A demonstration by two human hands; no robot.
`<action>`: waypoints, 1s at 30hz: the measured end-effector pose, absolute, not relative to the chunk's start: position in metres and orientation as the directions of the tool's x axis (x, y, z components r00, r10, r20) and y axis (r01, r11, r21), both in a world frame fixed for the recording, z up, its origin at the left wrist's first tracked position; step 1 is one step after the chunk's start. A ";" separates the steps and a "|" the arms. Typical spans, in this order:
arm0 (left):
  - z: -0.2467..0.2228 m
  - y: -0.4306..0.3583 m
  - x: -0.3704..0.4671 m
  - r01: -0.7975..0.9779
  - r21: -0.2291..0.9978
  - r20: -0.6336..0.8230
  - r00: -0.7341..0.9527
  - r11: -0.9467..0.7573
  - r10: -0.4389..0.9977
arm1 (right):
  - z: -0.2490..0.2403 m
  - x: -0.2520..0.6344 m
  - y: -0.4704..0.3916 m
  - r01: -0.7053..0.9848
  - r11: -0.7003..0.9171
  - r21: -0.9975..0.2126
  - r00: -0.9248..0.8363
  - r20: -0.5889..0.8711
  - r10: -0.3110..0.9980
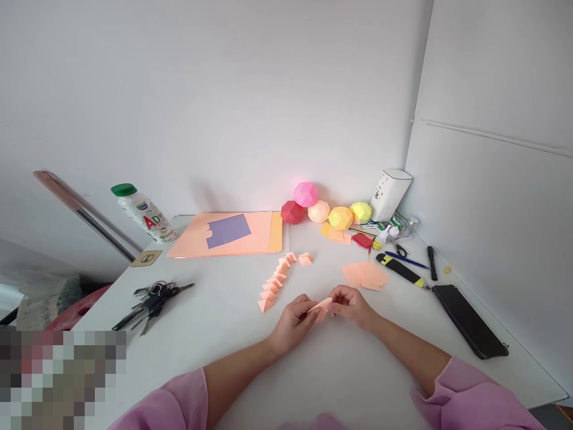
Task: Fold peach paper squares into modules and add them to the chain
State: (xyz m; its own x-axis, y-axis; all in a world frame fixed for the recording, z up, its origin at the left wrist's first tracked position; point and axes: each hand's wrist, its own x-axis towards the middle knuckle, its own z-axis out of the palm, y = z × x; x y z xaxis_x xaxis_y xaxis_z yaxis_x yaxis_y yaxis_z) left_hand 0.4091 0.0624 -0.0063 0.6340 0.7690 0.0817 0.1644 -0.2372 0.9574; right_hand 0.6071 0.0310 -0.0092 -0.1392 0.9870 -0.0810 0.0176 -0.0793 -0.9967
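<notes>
Both hands meet low over the middle of the white table (215,334), pinching one small peach paper piece (321,307) between them. The left hand (293,322) is closed on its left end with thumb and fingers, and the right hand (351,303) grips the right end the same way. The piece is held just above the tabletop, tilted, and how it is folded is too small to tell.

Just beyond the left hand, a row of folded peach pieces (275,282) runs away from the person in a curved line, the nearest one close to the knuckles. Just past the right hand lies a small stack of flat peach squares (364,276). Nothing lies between the hands and these two piles.

Further out to the right are a yellow and black cutter (401,270), a blue pen (409,261), a black marker (432,263) and a dark phone (469,321) near the table edge. To the left lies a bunch of keys (150,303). At the back wall sit large peach sheets (224,234) with a purple sheet (228,230) on top, a row of coloured paper balls (324,209), a white box (389,194), a glue bottle (382,237) and a green-capped bottle (143,212) lying tilted.
</notes>
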 end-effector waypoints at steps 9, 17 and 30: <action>-0.004 0.062 0.409 0.179 0.957 0.061 0.648 -0.230 0.759 | -0.009 0.607 0.030 0.063 -0.011 -0.998 -0.191 -0.023 0.981; -0.013 0.062 0.408 0.159 0.945 0.127 0.626 -0.286 0.769 | -0.005 0.605 0.030 0.035 0.002 -0.999 -0.197 -0.005 0.980; -0.013 0.060 0.409 0.207 0.870 0.209 0.667 -0.448 0.715 | -0.011 0.606 0.030 0.023 -0.021 -0.999 -0.165 -0.025 0.986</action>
State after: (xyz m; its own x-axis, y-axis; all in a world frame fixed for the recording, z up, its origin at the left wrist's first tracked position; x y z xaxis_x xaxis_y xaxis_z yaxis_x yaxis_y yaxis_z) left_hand 0.4093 0.0597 -0.0132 0.6670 0.7150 0.2095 0.2071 -0.4480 0.8697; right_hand 0.6059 0.0304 -0.0108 -0.1649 0.9860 -0.0248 0.0235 -0.0212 -0.9995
